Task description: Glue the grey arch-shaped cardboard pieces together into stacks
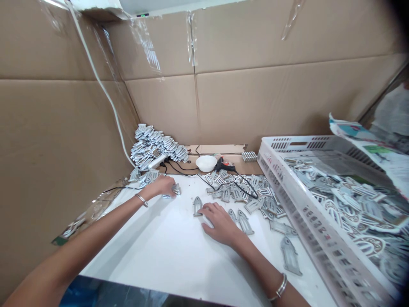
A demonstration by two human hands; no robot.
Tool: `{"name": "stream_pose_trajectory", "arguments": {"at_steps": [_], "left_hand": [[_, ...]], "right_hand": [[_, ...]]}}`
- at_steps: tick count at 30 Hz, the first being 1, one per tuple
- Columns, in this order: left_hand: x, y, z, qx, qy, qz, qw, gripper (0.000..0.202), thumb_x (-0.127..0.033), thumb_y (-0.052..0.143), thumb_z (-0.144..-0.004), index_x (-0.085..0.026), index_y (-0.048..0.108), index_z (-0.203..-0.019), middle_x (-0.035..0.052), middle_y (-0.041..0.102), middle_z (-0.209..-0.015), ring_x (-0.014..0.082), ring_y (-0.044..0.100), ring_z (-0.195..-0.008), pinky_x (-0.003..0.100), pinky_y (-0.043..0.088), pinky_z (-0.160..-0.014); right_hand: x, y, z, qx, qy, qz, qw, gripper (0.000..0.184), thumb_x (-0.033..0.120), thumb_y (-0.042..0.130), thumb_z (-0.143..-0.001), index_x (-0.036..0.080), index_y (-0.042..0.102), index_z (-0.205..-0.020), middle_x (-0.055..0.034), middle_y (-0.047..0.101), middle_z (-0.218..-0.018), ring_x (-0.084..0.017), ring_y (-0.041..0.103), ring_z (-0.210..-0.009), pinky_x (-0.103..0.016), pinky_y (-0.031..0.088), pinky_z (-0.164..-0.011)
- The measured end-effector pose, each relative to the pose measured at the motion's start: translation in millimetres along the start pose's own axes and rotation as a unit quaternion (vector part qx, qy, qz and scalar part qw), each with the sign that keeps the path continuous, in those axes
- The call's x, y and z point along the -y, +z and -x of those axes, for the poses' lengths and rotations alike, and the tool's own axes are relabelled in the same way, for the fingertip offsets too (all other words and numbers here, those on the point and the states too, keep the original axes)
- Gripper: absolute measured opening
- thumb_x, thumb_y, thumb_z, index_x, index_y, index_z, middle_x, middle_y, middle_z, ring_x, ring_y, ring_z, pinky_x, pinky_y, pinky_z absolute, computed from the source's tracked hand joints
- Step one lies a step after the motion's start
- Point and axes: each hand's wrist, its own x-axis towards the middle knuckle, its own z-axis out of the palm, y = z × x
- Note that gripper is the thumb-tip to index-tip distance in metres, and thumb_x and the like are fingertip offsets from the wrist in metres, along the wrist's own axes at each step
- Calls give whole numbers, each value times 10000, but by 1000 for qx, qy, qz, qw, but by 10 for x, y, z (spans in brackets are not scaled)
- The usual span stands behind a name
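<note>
My left hand [162, 186] reaches out to the far left of the white table [166, 247], its fingers closed round a small stack of grey arch-shaped pieces [174, 190]. My right hand [219, 221] lies flat on the table with the fingers spread, the fingertips touching a single grey arch-shaped piece [197, 205]. More loose pieces [244, 221] lie just right of that hand. Each wrist wears a thin bracelet.
A heap of loose pieces [238, 187] lies behind my right hand. Stacked pieces [153, 147] are piled at the back left. A white bowl [206, 163], a glue gun [223, 165] with black cables, a white crate [297, 200] full of pieces, cardboard walls [255, 85] all round.
</note>
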Motion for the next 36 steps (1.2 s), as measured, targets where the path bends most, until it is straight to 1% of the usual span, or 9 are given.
{"name": "stream_pose_trajectory", "arguments": {"at_steps": [3,9,13,16,20,23,26,31,36], "left_hand": [[-9,38,-27,-7,-9,-15,1000,370,-439,677,-675,-145,754,-886,178,740,-971,332,668,-914,372,453,-790],[-45,33,-11,-19,16,-35,999,303,-409,699,-675,-165,756,-846,158,750,-944,321,673,-927,375,446,-804],[-190,-65,106,-34,51,-42,997,253,-402,723,-679,-187,743,-812,133,749,-942,300,668,-928,368,430,-810],[-402,-161,239,-51,89,-45,994,225,-382,730,-700,-190,736,-818,121,746,-954,296,649,-983,368,410,-831],[-743,-242,412,-92,173,-63,979,220,-347,733,-729,-165,729,-853,115,742,-945,284,634,-990,373,397,-804],[-949,-265,502,-125,209,-72,967,224,-320,738,-737,-162,722,-895,109,737,-976,275,624,-1005,376,389,-801],[-1079,-287,550,-142,234,-77,959,195,-295,737,-747,-163,714,-888,105,729,-976,269,615,-995,385,381,-800],[-1216,-291,561,-148,249,-81,954,96,-251,708,-774,-171,703,-827,94,713,-916,266,609,-959,407,374,-794],[-1261,-280,581,-155,250,-73,953,172,-251,684,-813,-175,690,-968,117,699,-1077,282,605,-1039,411,391,-833]], "right_hand": [[-21,26,-3,-5,-4,1,1000,393,176,562,-849,242,592,-1234,-67,587,-1197,-242,492,-1092,-398,403,-980],[7,23,5,-45,-17,-22,999,337,178,574,-848,241,623,-1175,-78,593,-1196,-247,505,-1104,-415,409,-978],[62,-44,-11,-105,-8,-130,986,288,213,556,-882,252,629,-1158,-70,603,-1175,-231,520,-1120,-412,399,-1001],[62,-54,-54,-110,55,-275,954,267,290,575,-882,249,625,-1141,-61,618,-1147,-211,559,-1052,-376,450,-924],[33,3,-115,-98,168,-441,876,399,385,647,-822,236,577,-1186,-65,634,-1090,-207,597,-981,-341,488,-807],[40,19,-134,-86,195,-509,834,486,452,705,-769,242,558,-1182,-54,641,-1035,-202,614,-929,-321,482,-740],[87,-16,-128,-52,190,-565,801,522,499,746,-722,229,566,-1130,-21,645,-894,-175,616,-805,-305,461,-701],[180,-38,-134,-67,209,-581,784,560,436,804,-637,215,534,-1074,39,598,-724,-147,589,-680,-271,439,-626],[228,-3,-163,-98,244,-552,791,592,334,796,-579,221,505,-1083,49,597,-714,-166,615,-671,-270,450,-593]]}}
